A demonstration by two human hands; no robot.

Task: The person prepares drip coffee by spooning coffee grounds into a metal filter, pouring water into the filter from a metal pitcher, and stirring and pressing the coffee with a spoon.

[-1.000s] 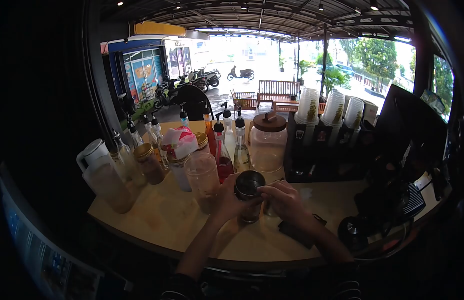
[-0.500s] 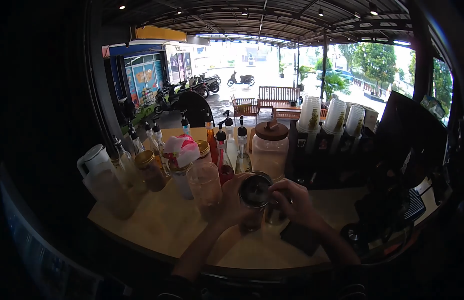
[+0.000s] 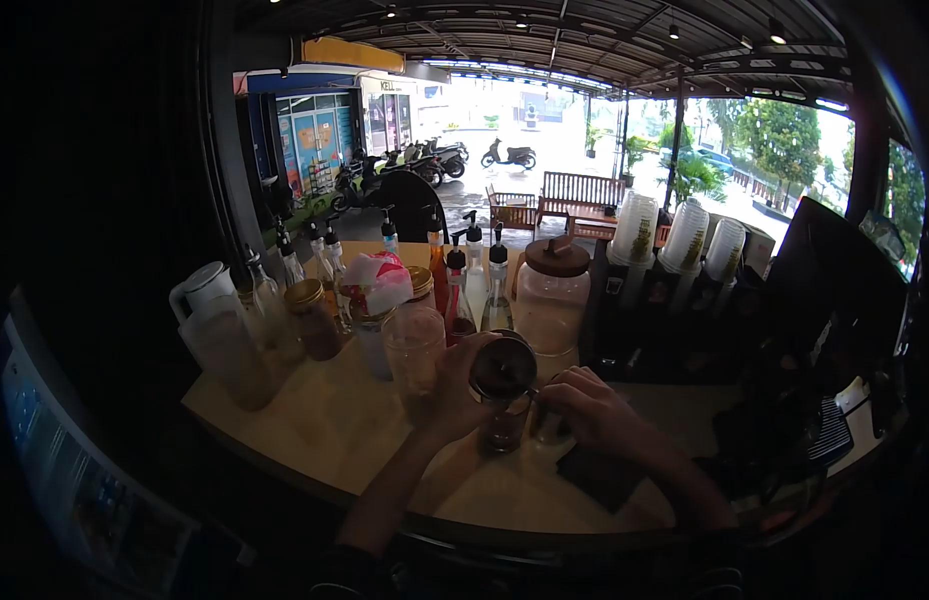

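Working near the front edge of the worktop (image 3: 324, 440), gripping a cup (image 3: 504, 368) in the left hand (image 3: 452, 392), pointing its mouth toward the head, pinching a thin handle (image 3: 533, 391) by its right rim in the right hand (image 3: 594, 408).

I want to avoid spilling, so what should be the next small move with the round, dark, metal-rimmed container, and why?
Perhaps steady the container with the left hand before moving the right hand. The right hand pinches a thin grey piece at the container's rim, and a clear glass with dark contents stands just below; I cannot tell if it touches the container.
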